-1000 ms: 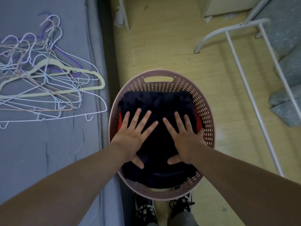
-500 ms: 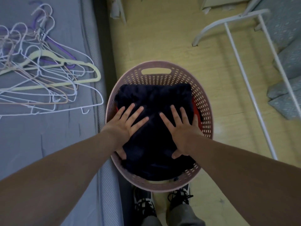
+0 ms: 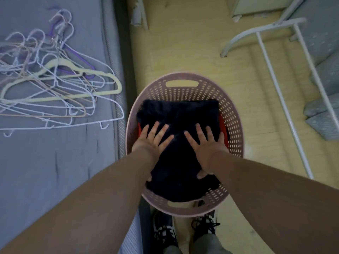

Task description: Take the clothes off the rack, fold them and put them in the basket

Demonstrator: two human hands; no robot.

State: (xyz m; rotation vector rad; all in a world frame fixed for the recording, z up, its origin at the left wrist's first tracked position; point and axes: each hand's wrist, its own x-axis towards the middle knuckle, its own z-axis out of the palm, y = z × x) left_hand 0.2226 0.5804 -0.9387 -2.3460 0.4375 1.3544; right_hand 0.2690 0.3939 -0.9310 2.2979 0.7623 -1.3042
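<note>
A pink perforated basket (image 3: 233, 114) stands on the floor just in front of my shoes. A folded dark navy garment (image 3: 179, 114) lies on top inside it, with a strip of red cloth (image 3: 221, 121) showing under its right edge. My left hand (image 3: 152, 142) lies flat on the left part of the garment, fingers spread. My right hand (image 3: 206, 145) lies flat on the right part, fingers also spread. Neither hand grips anything.
A heap of several empty hangers (image 3: 55, 83) lies on the grey mattress (image 3: 45, 171) at the left. The white clothes rack (image 3: 275, 74) stands at the right on the yellow wooden floor (image 3: 192, 43), with patterned grey fabric (image 3: 324, 107) beside it.
Both hands have stayed flat on the navy garment, sliding slightly toward me and outward. The view has shifted a little; the basket and hangers keep their places.
</note>
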